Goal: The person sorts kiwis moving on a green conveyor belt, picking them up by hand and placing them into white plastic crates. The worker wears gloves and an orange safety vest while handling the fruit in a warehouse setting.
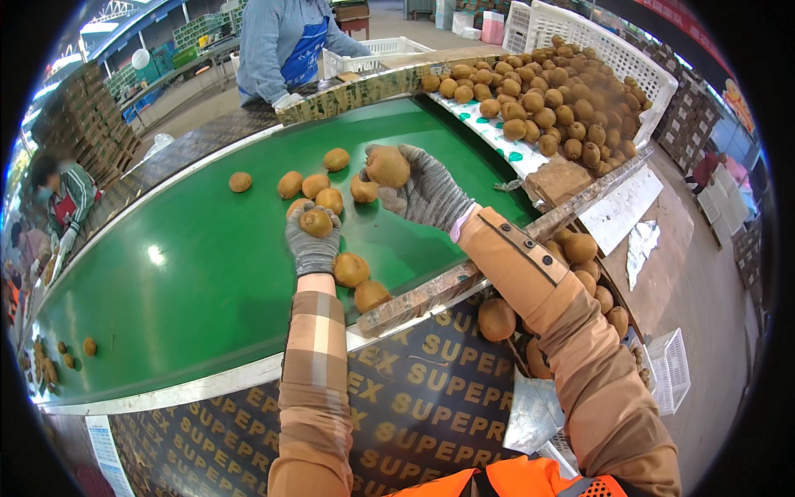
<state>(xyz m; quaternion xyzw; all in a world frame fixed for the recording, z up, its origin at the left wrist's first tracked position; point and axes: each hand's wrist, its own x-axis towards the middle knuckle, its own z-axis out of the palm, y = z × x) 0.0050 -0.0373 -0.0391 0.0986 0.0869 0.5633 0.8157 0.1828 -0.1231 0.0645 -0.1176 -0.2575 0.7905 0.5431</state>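
My left hand (312,248), in a grey knit glove, holds a brown kiwifruit (316,223) low over the green conveyor belt (205,267). My right hand (428,192), gloved the same way, grips a larger kiwifruit (388,166) between thumb and fingers, farther up the belt. Around the two hands lie several loose kiwifruit, among them one kiwifruit (364,189) just below my right fingers. Two more kiwifruit, one of them a round kiwifruit (351,269), rest beside my left wrist, against the near side board.
A heap of kiwifruit (553,105) covers a sloping white board before a white plastic crate (605,46). Taped wooden rails (422,295) edge the belt. More kiwifruit (581,247) sit under my right forearm. Co-workers stand across the belt, one in a blue apron (304,53).
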